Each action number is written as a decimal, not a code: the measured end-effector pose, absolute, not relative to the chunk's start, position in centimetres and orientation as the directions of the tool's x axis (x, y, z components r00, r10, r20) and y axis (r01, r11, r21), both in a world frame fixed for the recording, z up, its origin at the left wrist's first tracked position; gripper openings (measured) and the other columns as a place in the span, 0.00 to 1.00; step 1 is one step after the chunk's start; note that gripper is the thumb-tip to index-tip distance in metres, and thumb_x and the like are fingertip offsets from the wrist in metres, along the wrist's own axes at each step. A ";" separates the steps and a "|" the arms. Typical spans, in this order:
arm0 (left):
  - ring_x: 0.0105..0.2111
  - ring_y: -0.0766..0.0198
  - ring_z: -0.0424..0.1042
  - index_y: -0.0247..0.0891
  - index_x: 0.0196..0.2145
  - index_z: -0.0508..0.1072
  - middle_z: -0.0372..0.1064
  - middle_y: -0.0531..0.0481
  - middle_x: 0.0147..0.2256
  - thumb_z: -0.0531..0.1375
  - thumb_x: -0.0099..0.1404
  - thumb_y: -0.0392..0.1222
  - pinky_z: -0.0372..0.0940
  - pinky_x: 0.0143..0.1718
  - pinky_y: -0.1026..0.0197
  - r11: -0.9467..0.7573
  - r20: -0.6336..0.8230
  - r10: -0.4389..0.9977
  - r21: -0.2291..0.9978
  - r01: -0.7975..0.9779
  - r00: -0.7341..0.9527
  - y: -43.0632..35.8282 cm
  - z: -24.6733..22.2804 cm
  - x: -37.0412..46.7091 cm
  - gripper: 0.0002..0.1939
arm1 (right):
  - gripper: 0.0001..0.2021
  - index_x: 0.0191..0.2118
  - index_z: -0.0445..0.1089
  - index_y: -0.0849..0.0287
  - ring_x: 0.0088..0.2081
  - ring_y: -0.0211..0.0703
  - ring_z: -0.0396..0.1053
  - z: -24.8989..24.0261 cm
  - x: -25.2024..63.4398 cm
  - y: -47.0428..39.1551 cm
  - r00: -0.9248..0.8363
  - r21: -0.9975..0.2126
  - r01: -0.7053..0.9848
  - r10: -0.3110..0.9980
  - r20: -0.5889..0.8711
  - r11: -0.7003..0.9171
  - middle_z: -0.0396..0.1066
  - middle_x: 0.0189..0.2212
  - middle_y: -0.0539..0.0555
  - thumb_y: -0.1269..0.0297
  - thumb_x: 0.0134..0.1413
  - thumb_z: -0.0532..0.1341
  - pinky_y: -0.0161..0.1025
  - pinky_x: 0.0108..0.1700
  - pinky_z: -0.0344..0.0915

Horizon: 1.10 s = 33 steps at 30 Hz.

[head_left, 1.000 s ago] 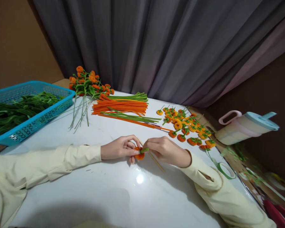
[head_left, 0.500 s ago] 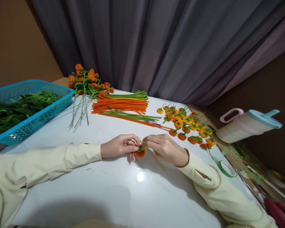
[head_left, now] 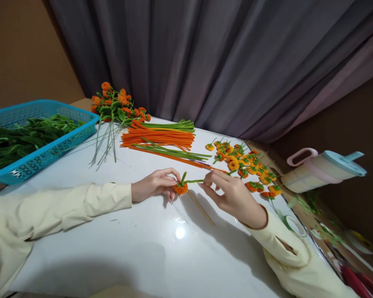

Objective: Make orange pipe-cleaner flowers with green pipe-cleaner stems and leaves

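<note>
Near the middle of the white table, my left hand pinches a small orange flower head between its fingers. A short green piece stands up from the flower's top. Another green strip runs from the flower to the right, and my right hand has its far end between thumb and fingers. Under and beside the hands a thin tan stick lies slanted on the table.
A blue basket of green leaves stands left. Behind lie orange flowers and orange stems. Small flower heads, green tape and a lidded cup are at the right, with red-handled scissors nearer.
My right hand has moved right, away from my left hand, drawing the green strip out straight. The flower is now more upright and slightly higher in view.
</note>
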<state>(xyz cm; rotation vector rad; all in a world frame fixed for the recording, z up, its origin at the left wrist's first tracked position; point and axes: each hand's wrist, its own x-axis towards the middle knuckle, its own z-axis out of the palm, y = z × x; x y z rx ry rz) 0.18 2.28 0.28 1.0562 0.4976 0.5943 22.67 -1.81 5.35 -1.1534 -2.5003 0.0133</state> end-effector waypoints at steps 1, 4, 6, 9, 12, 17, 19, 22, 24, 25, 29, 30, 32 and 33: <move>0.21 0.66 0.69 0.34 0.34 0.63 0.71 0.46 0.25 0.60 0.58 0.39 0.66 0.24 0.63 0.371 -0.097 0.676 0.901 -0.223 0.731 2.4 0.3 0.2 0.10 | 0.11 0.29 0.63 0.59 0.25 0.35 0.64 5.3 22.6 -2.2 -0.598 -0.153 0.753 0.762 0.249 0.641 0.66 0.25 0.52 0.62 0.60 0.53 0.32 0.27 0.56; 0.20 0.68 0.68 0.35 0.34 0.63 0.71 0.46 0.25 0.59 0.59 0.38 0.65 0.23 0.65 0.378 -0.098 0.695 0.893 -0.245 0.713 2.6 0.2 0.2 0.08 | 0.10 0.28 0.63 0.59 0.23 0.35 0.62 4.2 21.8 -3.2 -0.599 -0.104 0.795 0.800 0.021 0.598 0.66 0.25 0.51 0.62 0.59 0.53 0.32 0.25 0.53; 0.20 0.68 0.67 0.35 0.34 0.63 0.71 0.47 0.25 0.59 0.58 0.38 0.65 0.22 0.65 0.386 -0.104 0.698 0.888 -0.249 0.709 2.7 0.1 0.3 0.08 | 0.05 0.34 0.62 0.59 0.26 0.37 0.63 3.0 21.2 -3.2 -0.568 -0.084 0.820 0.823 0.006 0.566 0.67 0.29 0.52 0.68 0.58 0.51 0.32 0.25 0.52; 0.20 0.69 0.66 0.35 0.33 0.63 0.69 0.49 0.24 0.60 0.58 0.38 0.65 0.22 0.66 0.398 -0.115 0.699 0.883 -0.250 0.706 2.7 0.0 0.3 0.08 | 0.10 0.41 0.61 0.60 0.28 0.38 0.64 1.4 21.0 -2.4 -0.559 -0.075 0.825 0.828 0.039 0.560 0.68 0.32 0.54 0.73 0.53 0.50 0.33 0.26 0.52; 0.21 0.68 0.67 0.35 0.34 0.64 0.69 0.48 0.24 0.59 0.59 0.38 0.64 0.21 0.67 0.395 -0.123 0.692 0.890 -0.230 0.711 3.0 0.1 0.0 0.07 | 0.12 0.43 0.61 0.62 0.26 0.39 0.63 0.8 21.7 -0.9 -0.596 -0.094 0.794 0.800 0.074 0.601 0.68 0.31 0.54 0.73 0.50 0.51 0.34 0.27 0.52; 0.20 0.68 0.68 0.34 0.35 0.65 0.69 0.50 0.26 0.61 0.56 0.37 0.62 0.19 0.68 0.396 -0.142 0.571 0.910 -0.120 0.808 5.9 0.5 0.1 0.10 | 0.15 0.42 0.61 0.61 0.25 0.37 0.62 1.0 22.5 2.5 -0.748 -0.190 0.642 0.661 0.059 0.743 0.66 0.30 0.52 0.73 0.45 0.50 0.33 0.26 0.54; 0.18 0.69 0.67 0.34 0.34 0.67 0.68 0.52 0.24 0.63 0.54 0.38 0.61 0.17 0.69 0.436 -0.161 0.484 0.897 -0.078 0.860 7.8 0.4 0.9 0.11 | 0.13 0.39 0.61 0.61 0.25 0.38 0.62 0.7 22.4 4.0 -0.770 -0.190 0.610 0.632 0.085 0.769 0.66 0.30 0.53 0.72 0.45 0.51 0.33 0.25 0.53; 0.17 0.69 0.66 0.32 0.31 0.68 0.69 0.51 0.22 0.67 0.47 0.40 0.60 0.16 0.69 0.501 -0.173 0.387 0.864 -0.049 0.906 10.5 -0.3 2.3 0.14 | 0.07 0.35 0.61 0.60 0.25 0.39 0.63 -0.3 22.1 5.9 -0.761 -0.215 0.593 0.627 0.164 0.776 0.67 0.29 0.53 0.65 0.50 0.51 0.34 0.24 0.53; 0.17 0.69 0.66 0.33 0.30 0.68 0.69 0.51 0.22 0.68 0.44 0.42 0.59 0.15 0.70 0.537 -0.165 0.409 0.839 -0.090 0.897 11.6 -0.7 3.0 0.17 | 0.07 0.36 0.61 0.60 0.27 0.40 0.65 -0.8 22.1 6.8 -0.714 -0.273 0.604 0.660 0.233 0.749 0.68 0.30 0.54 0.64 0.55 0.50 0.34 0.25 0.54; 0.17 0.69 0.66 0.32 0.29 0.69 0.69 0.51 0.22 0.69 0.44 0.42 0.59 0.15 0.70 0.530 -0.175 0.408 0.844 -0.076 0.896 11.9 -0.8 3.2 0.17 | 0.07 0.37 0.61 0.60 0.28 0.39 0.65 -1.0 22.1 7.0 -0.700 -0.287 0.609 0.671 0.244 0.739 0.69 0.30 0.54 0.64 0.56 0.49 0.34 0.26 0.54; 0.17 0.71 0.65 0.32 0.30 0.71 0.70 0.52 0.23 0.67 0.48 0.40 0.59 0.17 0.70 0.475 -0.206 0.423 0.880 -0.022 0.883 11.7 -0.6 3.1 0.13 | 0.05 0.35 0.62 0.59 0.25 0.38 0.64 -1.2 22.4 6.8 -0.692 -0.277 0.636 0.691 0.207 0.720 0.69 0.28 0.52 0.67 0.55 0.50 0.34 0.24 0.51; 0.17 0.71 0.65 0.33 0.30 0.71 0.69 0.52 0.22 0.67 0.48 0.40 0.59 0.17 0.70 0.470 -0.210 0.420 0.883 -0.013 0.883 11.6 -0.5 2.9 0.13 | 0.05 0.35 0.62 0.59 0.25 0.38 0.64 -1.1 22.5 6.6 -0.698 -0.276 0.635 0.689 0.197 0.722 0.69 0.27 0.51 0.67 0.55 0.51 0.34 0.24 0.50; 0.16 0.71 0.64 0.33 0.30 0.70 0.69 0.53 0.22 0.67 0.49 0.41 0.59 0.17 0.70 0.469 -0.217 0.414 0.883 -0.003 0.884 11.5 -0.2 2.8 0.13 | 0.04 0.35 0.62 0.59 0.26 0.38 0.65 -1.2 22.7 6.5 -0.715 -0.287 0.617 0.674 0.186 0.733 0.69 0.27 0.51 0.67 0.54 0.52 0.34 0.24 0.51; 0.16 0.71 0.64 0.33 0.30 0.70 0.69 0.53 0.21 0.67 0.49 0.41 0.58 0.17 0.70 0.470 -0.218 0.416 0.883 -0.003 0.883 11.5 -0.1 2.8 0.13 | 0.05 0.35 0.62 0.59 0.26 0.39 0.66 -1.2 22.7 6.5 -0.720 -0.297 0.609 0.669 0.182 0.736 0.69 0.28 0.52 0.67 0.54 0.52 0.34 0.25 0.51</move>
